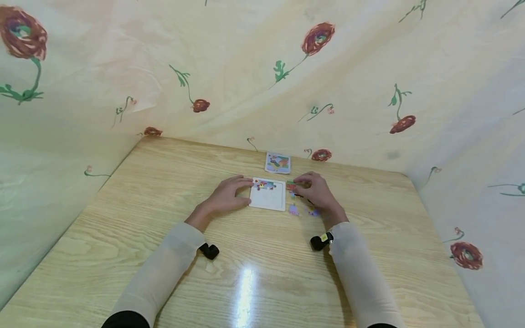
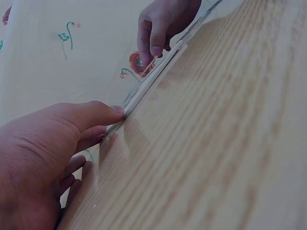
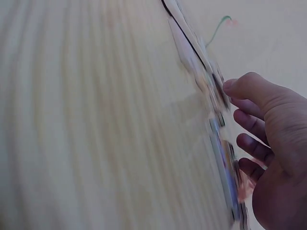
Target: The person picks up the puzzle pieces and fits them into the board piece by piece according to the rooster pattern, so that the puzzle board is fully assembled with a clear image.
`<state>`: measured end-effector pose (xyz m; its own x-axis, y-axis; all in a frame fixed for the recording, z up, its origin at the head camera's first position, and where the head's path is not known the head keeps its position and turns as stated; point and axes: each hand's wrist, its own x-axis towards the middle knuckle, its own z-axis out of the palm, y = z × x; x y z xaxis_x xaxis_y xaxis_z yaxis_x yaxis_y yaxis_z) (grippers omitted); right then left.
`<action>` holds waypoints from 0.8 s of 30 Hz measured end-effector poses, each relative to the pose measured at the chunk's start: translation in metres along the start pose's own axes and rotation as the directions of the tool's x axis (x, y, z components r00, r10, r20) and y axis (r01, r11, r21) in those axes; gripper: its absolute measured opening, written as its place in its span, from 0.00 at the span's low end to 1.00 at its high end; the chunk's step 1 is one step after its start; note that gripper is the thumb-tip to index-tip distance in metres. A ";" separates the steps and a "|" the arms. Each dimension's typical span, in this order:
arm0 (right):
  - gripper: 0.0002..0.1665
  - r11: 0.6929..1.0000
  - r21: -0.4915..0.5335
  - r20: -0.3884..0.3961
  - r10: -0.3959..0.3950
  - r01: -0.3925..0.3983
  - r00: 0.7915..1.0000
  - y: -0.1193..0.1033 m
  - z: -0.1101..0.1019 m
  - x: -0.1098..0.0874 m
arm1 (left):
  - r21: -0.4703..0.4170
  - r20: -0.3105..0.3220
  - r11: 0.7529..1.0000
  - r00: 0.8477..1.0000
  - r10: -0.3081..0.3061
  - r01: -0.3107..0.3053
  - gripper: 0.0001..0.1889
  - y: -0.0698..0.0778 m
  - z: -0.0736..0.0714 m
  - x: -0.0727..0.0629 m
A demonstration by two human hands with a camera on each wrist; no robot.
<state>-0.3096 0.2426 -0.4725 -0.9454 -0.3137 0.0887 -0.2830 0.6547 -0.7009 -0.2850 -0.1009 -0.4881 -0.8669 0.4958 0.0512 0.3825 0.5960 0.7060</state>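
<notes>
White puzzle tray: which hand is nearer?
The left hand: it touches the puzzle tray at its left edge; the right hand is beyond the right edge, by loose puzzle pieces.

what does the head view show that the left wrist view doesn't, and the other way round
Only the head view shows the sleeves and the printed faces of the card and puzzle pieces. Only the left wrist view shows the white board edge-on. Both show that board, the left hand touching it, the right hand, the wooden table and flowered cloth.
</notes>
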 end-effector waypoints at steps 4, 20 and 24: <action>0.18 1.000 -0.008 -0.002 -0.016 0.016 1.000 -0.005 0.008 0.005 | 0.001 -0.003 1.000 1.000 -0.007 0.007 0.33 0.000 0.000 0.000; 0.17 1.000 -0.011 0.026 -0.025 0.026 0.999 -0.023 0.027 0.015 | -0.020 0.003 1.000 1.000 0.001 -0.001 0.32 0.001 0.000 -0.001; 0.16 1.000 0.011 0.020 -0.019 0.019 1.000 -0.025 0.029 0.014 | -0.019 0.006 1.000 1.000 0.004 -0.003 0.32 0.001 -0.001 -0.001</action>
<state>-0.3111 0.2020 -0.4743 -0.9363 -0.3401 0.0881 -0.2993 0.6407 -0.7070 -0.2837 -0.1015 -0.4870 -0.8635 0.5019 0.0492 0.3795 0.5824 0.7188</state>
